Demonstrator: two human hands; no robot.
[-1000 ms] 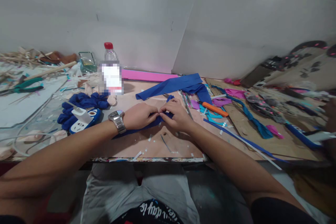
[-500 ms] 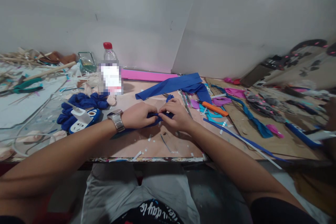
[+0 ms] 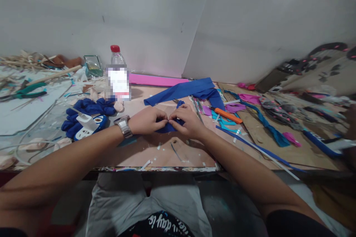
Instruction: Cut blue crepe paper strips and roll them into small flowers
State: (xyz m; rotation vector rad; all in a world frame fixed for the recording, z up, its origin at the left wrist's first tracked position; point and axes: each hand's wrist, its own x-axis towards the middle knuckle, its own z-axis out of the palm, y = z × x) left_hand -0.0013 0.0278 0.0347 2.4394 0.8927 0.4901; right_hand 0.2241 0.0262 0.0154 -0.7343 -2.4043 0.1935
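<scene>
Just above the middle of the table, my left hand (image 3: 148, 120) and my right hand (image 3: 187, 121) meet with their thumbs and fingertips pinched together. Between them is a piece of blue fabric (image 3: 166, 129), closed in both hands and mostly covered by the fingers. A small blue bunch of cloth (image 3: 180, 103) pokes out beyond my right fingers. Farther back lies a wide strip of blue fabric (image 3: 180, 91), folded over at its right end. A metal-banded watch (image 3: 124, 126) is on my left wrist.
On the left are a white-and-blue power strip (image 3: 90, 126), bunched blue fabric (image 3: 79, 113) and green-handled pliers (image 3: 32, 90). A red-capped bottle (image 3: 118, 59) stands behind. To the right lie an orange utility knife (image 3: 228, 115), cloth scraps and a narrow blue strip (image 3: 250, 144).
The blue fabric between my hands has shifted, and a flatter part now hangs below the fingertips. Both hands stay in nearly the same place, still pinching.
</scene>
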